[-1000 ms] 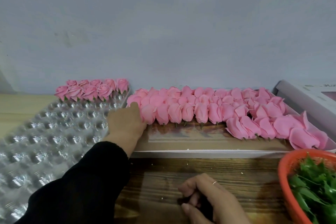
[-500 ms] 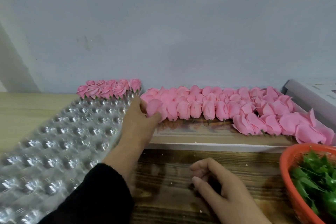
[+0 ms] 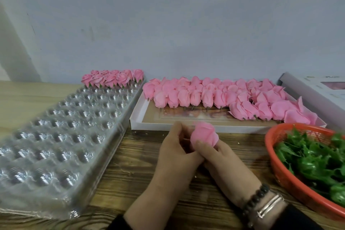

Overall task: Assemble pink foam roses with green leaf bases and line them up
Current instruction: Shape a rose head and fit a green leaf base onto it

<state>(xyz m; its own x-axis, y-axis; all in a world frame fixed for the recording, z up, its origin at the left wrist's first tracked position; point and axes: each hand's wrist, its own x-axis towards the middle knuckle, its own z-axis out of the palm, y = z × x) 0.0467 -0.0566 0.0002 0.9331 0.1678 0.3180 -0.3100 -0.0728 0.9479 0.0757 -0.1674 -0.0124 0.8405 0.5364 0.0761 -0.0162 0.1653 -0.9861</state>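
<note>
A pink foam rose (image 3: 204, 134) is held above the wooden table between both hands. My left hand (image 3: 176, 152) grips its left side with curled fingers. My right hand (image 3: 217, 155) pinches its lower front with thumb and fingers. Whether a green leaf base sits under it is hidden by the fingers. Several loose pink roses (image 3: 214, 95) lie in rows in a flat white box (image 3: 138, 115) behind the hands. Several finished roses with green bases (image 3: 113, 78) stand lined up at the far end of a clear plastic cavity tray (image 3: 56, 136).
An orange basket (image 3: 280, 164) full of green leaf bases (image 3: 317, 158) stands at the right, close to my right wrist. A white box lid (image 3: 313, 89) lies at the far right. A grey wall runs right behind the table.
My left hand lifted a rose out of the left end of the box and brought it toward me. My right hand rose from the table and met it on the rose.
</note>
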